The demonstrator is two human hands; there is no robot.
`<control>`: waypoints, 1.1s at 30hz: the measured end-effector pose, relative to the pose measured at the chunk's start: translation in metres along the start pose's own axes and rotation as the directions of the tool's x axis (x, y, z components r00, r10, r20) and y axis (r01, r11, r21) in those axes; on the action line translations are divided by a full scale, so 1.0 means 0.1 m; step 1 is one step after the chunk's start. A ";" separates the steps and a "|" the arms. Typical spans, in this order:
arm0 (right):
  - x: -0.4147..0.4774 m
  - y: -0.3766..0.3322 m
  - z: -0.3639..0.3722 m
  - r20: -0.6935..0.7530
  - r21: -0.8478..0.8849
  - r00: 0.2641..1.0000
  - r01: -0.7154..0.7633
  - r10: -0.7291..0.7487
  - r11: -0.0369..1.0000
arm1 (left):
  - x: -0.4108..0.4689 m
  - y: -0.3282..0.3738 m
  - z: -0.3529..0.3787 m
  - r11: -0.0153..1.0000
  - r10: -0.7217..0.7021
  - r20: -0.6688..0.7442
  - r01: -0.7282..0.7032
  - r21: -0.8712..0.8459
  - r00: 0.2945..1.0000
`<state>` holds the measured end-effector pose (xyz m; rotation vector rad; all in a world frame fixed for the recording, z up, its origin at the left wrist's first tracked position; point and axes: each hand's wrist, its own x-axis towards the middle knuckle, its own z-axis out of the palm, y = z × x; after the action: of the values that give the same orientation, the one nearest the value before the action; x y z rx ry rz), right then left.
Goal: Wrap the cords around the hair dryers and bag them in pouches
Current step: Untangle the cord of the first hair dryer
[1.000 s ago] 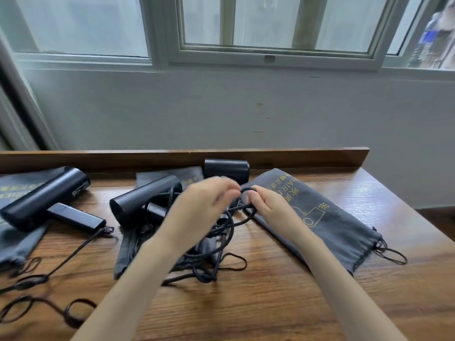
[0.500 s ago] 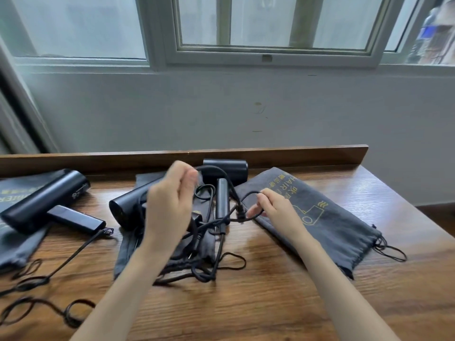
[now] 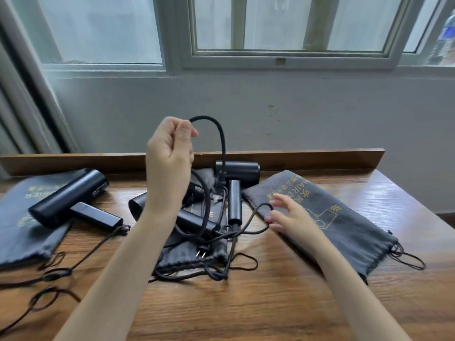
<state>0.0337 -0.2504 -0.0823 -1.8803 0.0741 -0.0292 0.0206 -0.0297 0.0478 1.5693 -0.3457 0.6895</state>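
**Cord Lifted Clear of the Tangle**

Where half a second ago the left hand (image 3: 170, 156) worked low among the dryers, it is now raised well above the wooden table (image 3: 270, 303), fingers closed in a fist on the black braided cord (image 3: 221, 134); the cord arches over from that fist and drops toward the matte black T-shaped hair dryer (image 3: 237, 172) lying at the back of the table; the right hand (image 3: 288, 215), which was pinching a loop, now has its fingers spread apart, resting just beside a slack bend of cord and on the dark grey drawstring pouch with yellow print (image 3: 344, 225). Judging by this, the cord is being drawn out straight before winding, so wrapping proper has not begun; the two-pin plug (image 3: 202, 252) lies loose on a second grey pouch (image 3: 192, 257) amid crossed cords, which may snag. Another black dryer (image 3: 66, 195) waits at far left, its cord trailing, unbagged.
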 end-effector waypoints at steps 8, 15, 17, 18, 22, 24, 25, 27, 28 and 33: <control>-0.60 -0.72 0.20 0.505 0.283 0.789 0.232 -0.350 0.931 | -0.13 0.09 0.58 0.864 -0.215 0.233 0.297 -0.408 0.948; -0.54 -0.90 0.14 0.023 0.300 0.936 0.329 -0.351 0.895 | -0.03 0.11 0.36 0.737 -0.304 0.503 0.534 -0.414 0.809; -0.48 -0.96 -0.09 -0.111 0.320 0.932 0.361 -0.344 0.876 | 0.04 0.07 0.19 0.797 -0.331 0.527 0.531 -0.287 0.783; -0.44 -0.97 -0.18 -0.135 0.294 0.919 0.394 -0.371 0.871 | 0.04 0.05 0.15 0.825 -0.340 0.528 0.516 -0.230 0.778; -0.40 -0.98 -0.18 0.045 -0.010 0.863 0.505 -0.504 0.863 | -0.08 0.11 0.31 0.876 -0.289 0.614 0.461 -0.140 0.735; -0.41 -0.95 -0.09 0.095 -0.112 0.845 0.534 -0.526 0.838 | -0.12 0.14 0.42 0.905 -0.246 0.650 0.410 -0.112 0.719; -0.41 -0.92 -0.06 0.091 -0.146 0.844 0.536 -0.529 0.831 | -0.14 0.14 0.45 0.923 -0.211 0.674 0.371 -0.100 0.708; -0.41 -0.90 -0.05 0.068 -0.192 0.848 0.528 -0.526 0.827 | -0.16 0.15 0.48 0.959 -0.137 0.710 0.272 -0.079 0.690; -0.40 -0.90 -0.09 0.032 -0.182 0.855 0.514 -0.517 0.839 | -0.15 0.13 0.47 0.969 -0.123 0.712 0.238 -0.063 0.692; -0.24 -0.85 -0.60 -0.339 0.139 0.880 0.396 -0.332 0.908 | -0.16 -0.38 0.11 0.976 -0.192 0.672 0.065 0.210 0.715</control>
<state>0.0094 -0.2798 0.0175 -1.6450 -0.0715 -0.5749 0.0337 -0.0383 0.0077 1.9674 -0.7361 -0.0200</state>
